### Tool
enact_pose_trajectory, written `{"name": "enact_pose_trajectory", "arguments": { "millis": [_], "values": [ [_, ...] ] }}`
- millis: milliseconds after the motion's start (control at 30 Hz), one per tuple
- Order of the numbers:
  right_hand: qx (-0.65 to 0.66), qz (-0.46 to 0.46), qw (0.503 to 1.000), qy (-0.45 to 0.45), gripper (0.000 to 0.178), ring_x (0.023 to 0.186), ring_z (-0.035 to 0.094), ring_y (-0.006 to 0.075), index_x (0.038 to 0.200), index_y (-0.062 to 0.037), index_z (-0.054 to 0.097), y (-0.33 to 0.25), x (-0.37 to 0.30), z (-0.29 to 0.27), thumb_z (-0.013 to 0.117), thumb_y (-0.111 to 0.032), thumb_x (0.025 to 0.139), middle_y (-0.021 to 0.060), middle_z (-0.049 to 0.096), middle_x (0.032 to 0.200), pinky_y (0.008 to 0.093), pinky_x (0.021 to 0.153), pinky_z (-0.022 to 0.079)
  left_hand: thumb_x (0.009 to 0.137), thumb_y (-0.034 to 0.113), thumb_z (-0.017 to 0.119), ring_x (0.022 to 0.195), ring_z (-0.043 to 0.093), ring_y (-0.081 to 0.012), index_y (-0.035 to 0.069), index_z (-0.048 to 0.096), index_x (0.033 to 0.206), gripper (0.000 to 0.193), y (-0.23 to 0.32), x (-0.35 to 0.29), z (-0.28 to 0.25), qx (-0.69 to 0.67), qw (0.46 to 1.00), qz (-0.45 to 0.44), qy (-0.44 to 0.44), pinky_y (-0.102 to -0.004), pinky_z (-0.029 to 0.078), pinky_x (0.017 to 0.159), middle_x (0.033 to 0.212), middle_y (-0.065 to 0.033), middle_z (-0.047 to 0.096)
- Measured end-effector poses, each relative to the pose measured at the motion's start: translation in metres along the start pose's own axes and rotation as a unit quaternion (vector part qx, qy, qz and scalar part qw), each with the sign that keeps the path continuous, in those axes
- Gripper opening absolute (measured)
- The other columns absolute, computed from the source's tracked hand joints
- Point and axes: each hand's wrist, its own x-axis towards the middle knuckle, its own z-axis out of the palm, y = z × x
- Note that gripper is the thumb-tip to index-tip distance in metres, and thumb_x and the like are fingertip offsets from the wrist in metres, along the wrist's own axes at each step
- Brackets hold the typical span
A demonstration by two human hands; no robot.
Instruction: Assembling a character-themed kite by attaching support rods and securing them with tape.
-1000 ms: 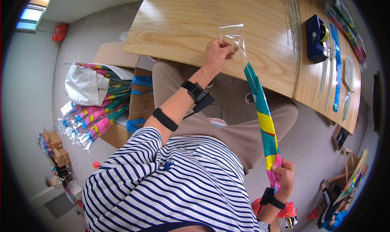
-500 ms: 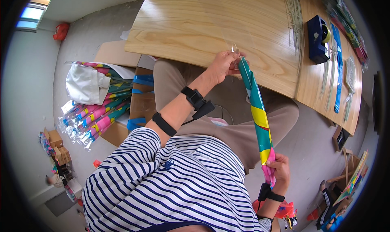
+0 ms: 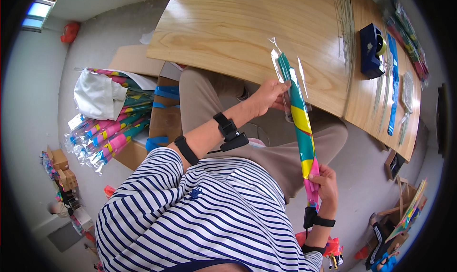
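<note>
A long, narrow roll of glossy sheet [image 3: 299, 115], green, yellow and pink, slants over my lap from the table edge toward my right side. Its upper end sits inside a clear plastic sleeve [image 3: 274, 57], whose loose open-looking edges stick up over the table. My left hand [image 3: 273, 96] pinches the sleeve against the roll below its top, thumb on the near side. Lower down, my right hand [image 3: 325, 182] grips the pink end of the roll between thumb and fingers. The roll's lowest tip is partly hidden behind the black wrist device.
The wooden table [image 3: 238, 34] carries thin sticks [image 3: 343, 24], a dark blue tape dispenser [image 3: 372, 50], a blue strip [image 3: 393, 84] and bagged rolls [image 3: 407, 41]. At left, an open cardboard box [image 3: 164, 112] stands by several bagged colourful rolls [image 3: 112, 141] under a white cloth [image 3: 99, 95].
The sleeve has come down over the roll's upper end, and my left hand has slid lower along it. My right hand has shifted slightly up, still on the pink end.
</note>
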Motion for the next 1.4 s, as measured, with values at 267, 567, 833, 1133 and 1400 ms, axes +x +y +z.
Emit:
{"name": "enact_pose_trajectory", "arguments": {
  "millis": [267,567,833,1133,1400],
  "values": [
    [0.004,-0.137,0.989,-0.048,0.043,0.084,0.066,0.0167,0.119,0.007,0.05,-0.052,0.064,0.069,0.064,0.011,0.079,0.013,0.066,0.099,0.0274,0.075,0.055,0.098,0.041,0.053,0.078,0.07,-0.0216,0.0,0.062,0.109,0.043,-0.019,-0.037,0.024,0.083,0.987,-0.076,-0.112,-0.0348,0.058,0.069,0.092,-0.0119,0.068],
    [-0.071,-0.182,0.976,-0.097,0.016,0.069,0.06,0.009,0.092,0.0038,0.062,-0.068,0.092,0.114,0.068,0.008,0.077,0.0041,0.064,0.079,0.022,0.064,0.05,0.088,0.047,0.067,0.093,0.065,-0.0159,0.005,0.061,0.113,0.049,0.021,-0.034,-0.036,-0.059,0.998,-0.027,-0.026,-0.0362,0.055,0.081,0.104,-0.0043,0.066],
    [-0.066,-0.187,0.965,-0.174,0.023,0.077,0.063,0.0095,0.108,0.0052,0.062,-0.099,0.076,0.141,0.063,-0.006,0.088,0.0055,0.067,0.091,0.0236,0.071,0.052,0.088,0.017,0.07,0.087,0.068,-0.0217,0.003,0.058,0.107,0.027,0.037,-0.012,-0.021,-0.149,0.988,0.035,-0.019,-0.0379,0.058,0.079,0.096,-0.0091,0.068],
    [-0.021,-0.252,0.952,-0.174,0.035,0.079,0.067,0.0207,0.118,0.0051,0.06,-0.114,0.04,0.121,0.063,-0.017,0.091,0.0151,0.068,0.096,0.0302,0.074,0.054,0.09,0.015,0.067,0.093,0.067,-0.0227,0.006,0.058,0.106,0.02,0.12,-0.006,-0.045,-0.347,0.923,0.164,0.012,-0.0407,0.056,0.086,0.099,-0.0084,0.067],
    [-0.119,-0.479,0.869,-0.043,0.026,0.085,0.066,0.0178,0.106,0.0019,0.065,-0.179,0.027,0.168,0.059,-0.02,0.092,0.0111,0.069,0.093,0.0289,0.081,0.05,0.09,0.012,0.067,0.104,0.065,-0.0233,0.011,0.057,0.109,0.022,0.158,-0.018,0.0,-0.449,0.874,0.187,0.009,-0.0459,0.051,0.095,0.106,-0.0068,0.067]
  ]
}}
